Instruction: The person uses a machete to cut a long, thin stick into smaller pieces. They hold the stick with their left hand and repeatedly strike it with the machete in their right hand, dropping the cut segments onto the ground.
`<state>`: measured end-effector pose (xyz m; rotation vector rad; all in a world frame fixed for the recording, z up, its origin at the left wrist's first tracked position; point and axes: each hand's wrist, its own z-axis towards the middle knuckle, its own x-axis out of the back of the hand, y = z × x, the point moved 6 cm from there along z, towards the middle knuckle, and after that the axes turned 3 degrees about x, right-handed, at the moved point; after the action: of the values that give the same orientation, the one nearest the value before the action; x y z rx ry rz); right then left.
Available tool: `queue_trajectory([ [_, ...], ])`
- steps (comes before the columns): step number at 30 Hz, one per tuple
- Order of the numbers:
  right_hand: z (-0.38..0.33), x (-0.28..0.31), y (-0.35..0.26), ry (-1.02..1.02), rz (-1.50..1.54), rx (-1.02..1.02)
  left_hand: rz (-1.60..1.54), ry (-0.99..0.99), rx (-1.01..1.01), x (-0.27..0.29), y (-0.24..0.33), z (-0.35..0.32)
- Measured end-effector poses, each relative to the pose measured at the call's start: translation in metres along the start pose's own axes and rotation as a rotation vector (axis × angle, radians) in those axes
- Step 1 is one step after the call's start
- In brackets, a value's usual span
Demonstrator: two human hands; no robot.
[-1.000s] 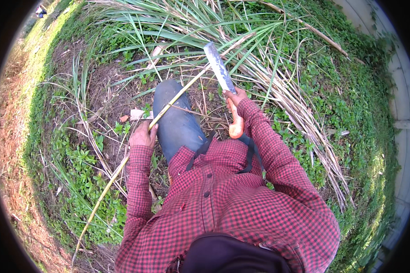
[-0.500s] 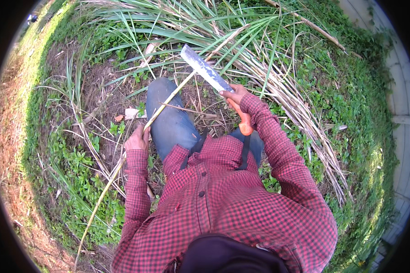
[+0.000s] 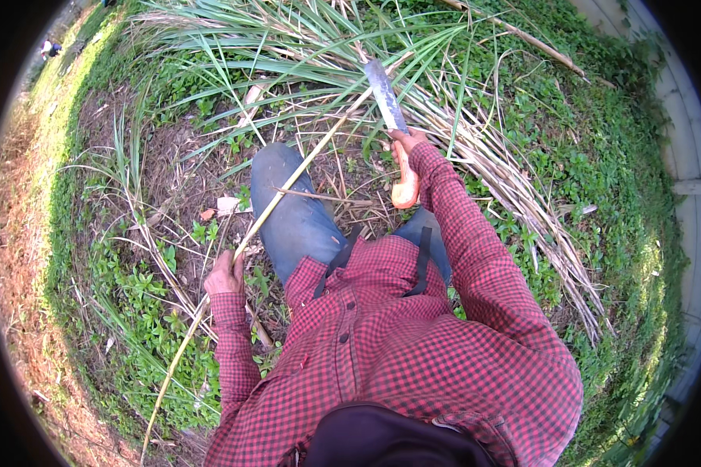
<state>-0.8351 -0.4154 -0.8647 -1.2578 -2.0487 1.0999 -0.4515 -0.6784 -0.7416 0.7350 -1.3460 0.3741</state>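
Note:
My left hand (image 3: 224, 274) is closed round a long yellowish cane stalk (image 3: 290, 184). The stalk slants across my knee (image 3: 279, 167), from low on the left up to a tuft of green leaves (image 3: 436, 50) at the far end. In my right hand (image 3: 406, 142) is a machete (image 3: 386, 96), held where the blade meets its orange handle (image 3: 405, 187). The blade, with its worn patchy face, points away from me and lies by the stalk's leafy upper part. Whether the edge touches the stalk I cannot tell.
A pile of cut stalks (image 3: 506, 167) with long leaves stretches from the far middle to the right. One thick dry stalk (image 3: 533, 45) lies beyond it. At the far right runs a pale wall (image 3: 687, 156). A person (image 3: 51, 49) shows far off at the upper left.
My right hand has moved the machete away from me, its blade now pointing more straight ahead and farther up the stalk. My left hand has drawn back slightly toward me, still holding the stalk.

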Motion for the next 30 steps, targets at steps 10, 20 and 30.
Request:
queue_trajectory([
  [10, 0.000, -0.019, 0.015, -0.191, -0.368, 0.061, 0.075, 0.002, -0.044, 0.027, -0.077, -0.051],
  [20, -0.027, -0.030, 0.031, -0.285, -0.225, -0.080, 0.031, -0.031, 0.002, 0.011, -0.057, -0.035],
  [30, -0.060, -0.041, 0.028, -0.328, -0.183, -0.047, 0.028, -0.067, 0.037, 0.003, -0.034, -0.025],
])
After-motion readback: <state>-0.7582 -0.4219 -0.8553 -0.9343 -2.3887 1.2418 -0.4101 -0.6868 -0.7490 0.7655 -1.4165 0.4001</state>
